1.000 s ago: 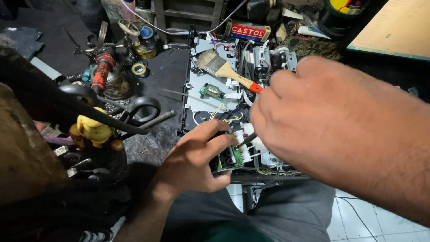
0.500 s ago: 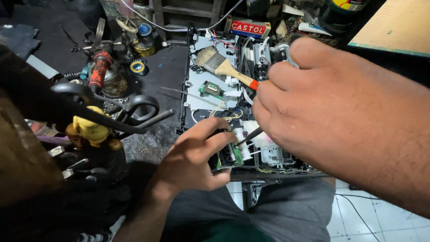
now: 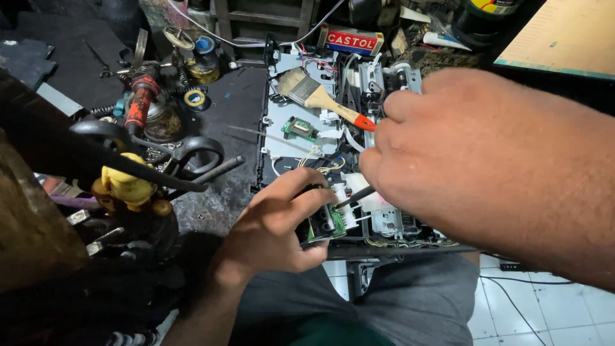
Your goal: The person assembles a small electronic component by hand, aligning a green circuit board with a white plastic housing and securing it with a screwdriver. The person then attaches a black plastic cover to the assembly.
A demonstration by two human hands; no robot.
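Note:
An opened grey device chassis [image 3: 282,115] with wires and small boards lies across my lap. My left hand [image 3: 275,224] grips a small black part with a green circuit board [image 3: 323,224] at the chassis's near edge. My right hand [image 3: 461,160] is closed around a thin dark tool [image 3: 355,197] whose tip meets that part. Most of the tool is hidden inside my fist. A paintbrush [image 3: 314,96] with a wooden handle and an orange tip rests on the chassis.
A dark, greasy bench [image 3: 218,192] at left carries black scissors [image 3: 192,154], a yellow-topped tool [image 3: 125,186], a red-handled tool [image 3: 141,102], tape rolls and jars. A red box [image 3: 349,40] sits behind the chassis. A tan board [image 3: 564,38] is upper right; white tiled floor [image 3: 551,307] lower right.
My right hand has shifted slightly left and nearer the camera, with the tool tip staying at the small part. My left hand keeps its hold.

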